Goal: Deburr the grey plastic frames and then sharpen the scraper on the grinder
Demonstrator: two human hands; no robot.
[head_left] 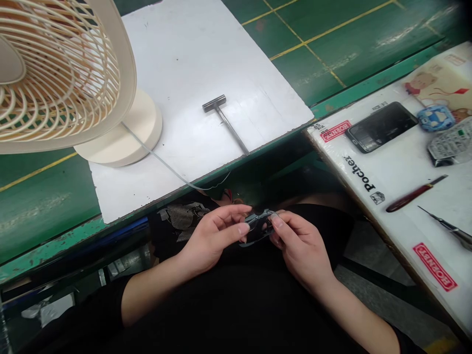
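Over my lap, beyond the near edge of the green table, both hands hold a small dark grey, frame-like part [260, 227] with openings through it. Its exact kind cannot be made out. My left hand [216, 233] pinches its left end between thumb and fingers. The right end sits between the thumb and curled fingers of my right hand [302, 243]. Parts of the piece are covered by my fingertips. On the white board in front of me lies a T-shaped metal tool [232, 128], apart from both hands.
A cream fan [118, 142] stands at the left on the white board [184, 54], its thin cable hanging over the table edge. At right, a white printed box [354, 128] bears a phone [383, 126], a red-handled knife [411, 196], a pointed metal tool [450, 228] and a wrapped item [450, 142].
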